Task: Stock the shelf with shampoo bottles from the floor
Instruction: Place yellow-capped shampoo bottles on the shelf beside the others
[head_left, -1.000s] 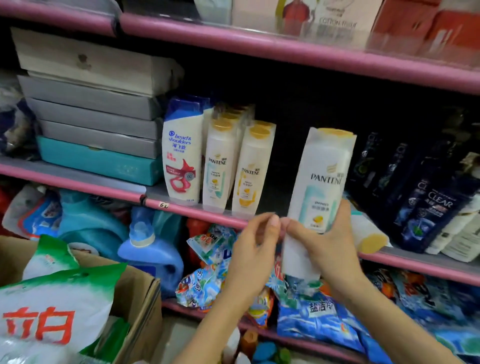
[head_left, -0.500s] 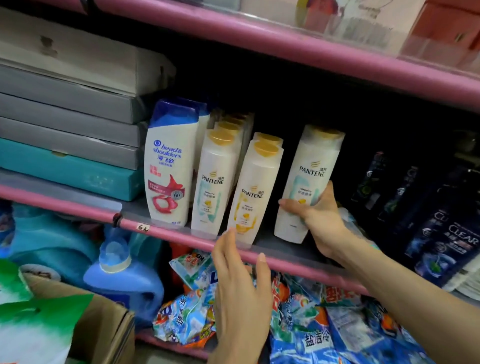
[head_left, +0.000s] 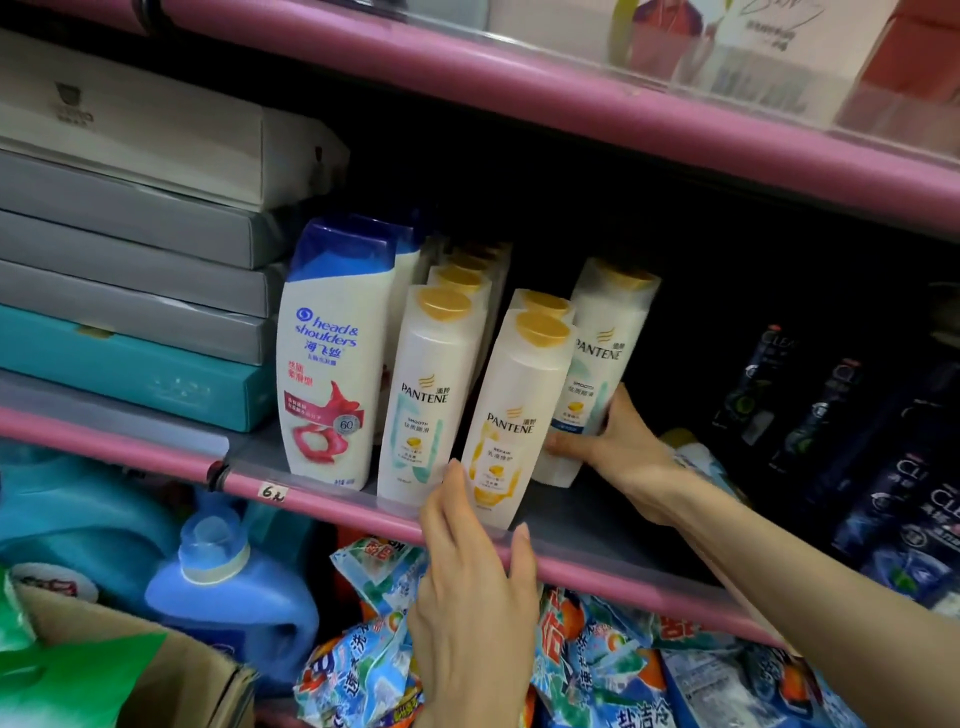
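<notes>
A white Pantene shampoo bottle (head_left: 602, 343) with a yellow cap stands on the pink-edged middle shelf (head_left: 597, 566), behind the front row. My right hand (head_left: 618, 447) grips its lower part from the right side. My left hand (head_left: 472, 587) is raised in front of the shelf edge with straight fingers, its fingertips at the base of the front Pantene bottle (head_left: 514, 410) with the yellow label. Left of that stand another Pantene bottle (head_left: 431, 395) and a Head & Shoulders bottle (head_left: 332, 358), with several more Pantene bottles lined up behind.
Stacked grey and teal boxes (head_left: 130, 291) fill the shelf's left. Dark Clear bottles (head_left: 841, 441) stand at the right. Below are blue detergent jugs (head_left: 228, 587) and detergent bags (head_left: 374, 670). A cardboard box (head_left: 171, 680) sits at lower left. A pink upper shelf (head_left: 571, 104) hangs overhead.
My right hand has carried the Pantene bottle from in front of the shelf onto it and pushed it deeper behind the front row. My left hand let go and now reaches the front bottle's base.
</notes>
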